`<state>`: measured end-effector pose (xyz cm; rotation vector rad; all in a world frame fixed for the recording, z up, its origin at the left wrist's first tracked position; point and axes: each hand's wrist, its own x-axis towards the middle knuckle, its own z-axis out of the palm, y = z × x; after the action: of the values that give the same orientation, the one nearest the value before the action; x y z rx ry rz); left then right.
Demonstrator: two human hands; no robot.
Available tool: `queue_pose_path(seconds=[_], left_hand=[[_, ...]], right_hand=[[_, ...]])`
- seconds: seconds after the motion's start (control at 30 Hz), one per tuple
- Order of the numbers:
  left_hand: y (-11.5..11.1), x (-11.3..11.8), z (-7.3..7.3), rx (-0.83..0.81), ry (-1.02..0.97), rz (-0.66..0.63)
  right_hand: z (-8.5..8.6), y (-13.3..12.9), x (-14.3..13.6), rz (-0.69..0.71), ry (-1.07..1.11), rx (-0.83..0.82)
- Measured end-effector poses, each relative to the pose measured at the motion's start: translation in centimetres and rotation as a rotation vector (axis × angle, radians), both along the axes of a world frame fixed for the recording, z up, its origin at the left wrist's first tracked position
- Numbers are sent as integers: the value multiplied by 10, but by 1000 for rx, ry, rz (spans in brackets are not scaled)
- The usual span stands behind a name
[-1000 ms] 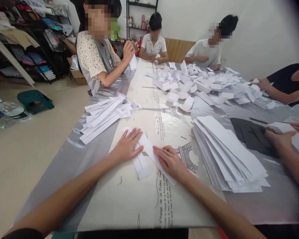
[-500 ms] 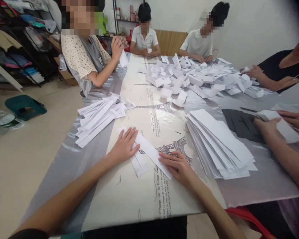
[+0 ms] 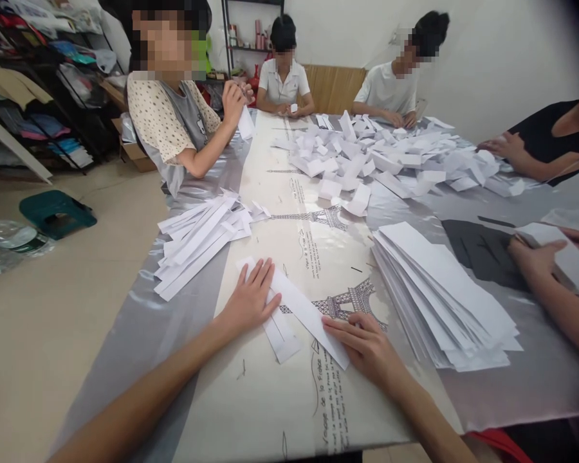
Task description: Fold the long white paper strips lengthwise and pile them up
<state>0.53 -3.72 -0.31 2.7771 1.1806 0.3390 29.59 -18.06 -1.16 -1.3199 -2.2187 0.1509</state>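
My left hand lies flat with spread fingers over the place where two white paper strips cross. One strip slants down to the right, and the other strip sticks out below my palm. At the lower right end of the slanting strip, my right hand rests its stretched fingertips on the paper. Neither hand is closed round anything. Both strips lie on the cream table cover with its printed towers.
Left of my hands lies a pile of narrow strips; to the right, a stack of larger sheets. Folded pieces heap up farther back. Several people sit around the table; one person's hand holds paper at the right.
The whole view has shifted, so everything appears slightly lower and farther right. My hands keep nearly the same pose on the strips.
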Motion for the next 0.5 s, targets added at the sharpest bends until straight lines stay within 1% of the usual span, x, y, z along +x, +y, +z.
queue_pose_path(seconds=[0.17,0.37,0.43,0.5], left_hand=[[0,-2,0,-13,8,-1],[2,-3,-1,6,3,-16],[1,-3,1,20,14,-19],[-2,-3,3,59,41,-6]], right_hand=[[10,-12,6,12,34,-10],[13,-36,20,0,11,-81],[17,-36,19,-2,-31,-75],[24,-30,14,-17,-104,-54]])
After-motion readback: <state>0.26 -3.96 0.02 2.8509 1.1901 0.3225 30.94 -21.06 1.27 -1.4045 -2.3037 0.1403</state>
